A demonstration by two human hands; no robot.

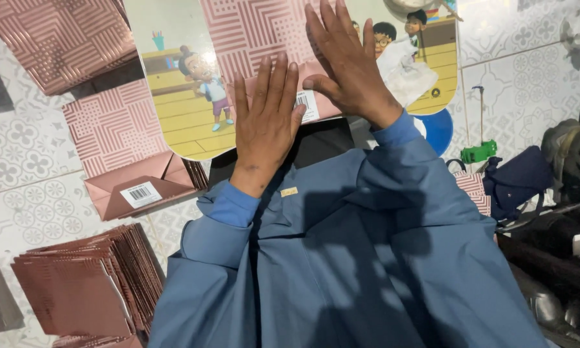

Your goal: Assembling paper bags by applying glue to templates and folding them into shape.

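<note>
The pink bag (264, 32), a flat paper one with a geometric print, lies on a small cartoon-printed table (180, 109), its folded bottom flap toward the person. Both hands press on it, palms down and fingers spread, gripping nothing. The left hand (267, 122) lies flat over the flap beside a barcode label (306, 106); the right hand (348, 61) presses farther up, its thumb at the flap's crease.

The bag looks light and thin, stiff along its creases but easily bent or dented elsewhere, and probably a little slick (the paper has a sheen). It would best be taken by an edge or by the folded bottom, where the layers double.

Another folded bag (125, 154) with its own label lies to the left on the patterned tile floor (26, 212). A stack of flat bags (90, 283) sits nearer the person, left. White crumpled paper (406, 71) rests on the table beside the right hand. A green object (478, 152) and dark bags (522, 180) lie to the right.
</note>
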